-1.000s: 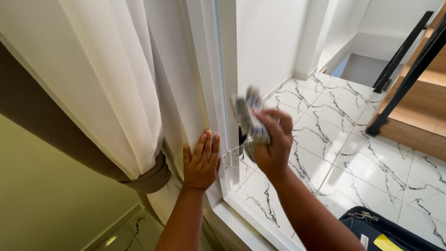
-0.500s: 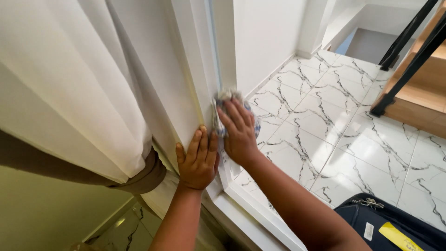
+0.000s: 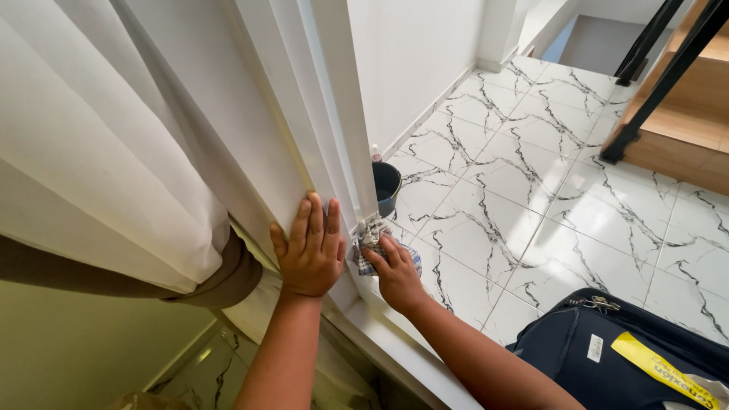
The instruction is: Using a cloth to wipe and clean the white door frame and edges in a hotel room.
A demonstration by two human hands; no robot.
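Observation:
My left hand (image 3: 310,247) lies flat, fingers together, against the white door frame (image 3: 323,121) near its foot. My right hand (image 3: 395,275) presses a checked grey-and-blue cloth (image 3: 370,244) into the bottom corner where the frame meets the white sill (image 3: 402,338). The cloth is bunched under my fingers and partly hidden by them.
A white curtain (image 3: 114,152) with a brown tieback (image 3: 220,285) hangs at the left. A dark bucket (image 3: 386,186) stands on the marble-patterned tile floor (image 3: 547,197) behind the frame. A navy suitcase (image 3: 630,357) lies at the lower right, wooden stairs with black rails (image 3: 668,114) at the upper right.
My right hand has carried the cloth down the frame from about chest height to the bottom corner by the sill. The left hand has stayed flat on the frame.

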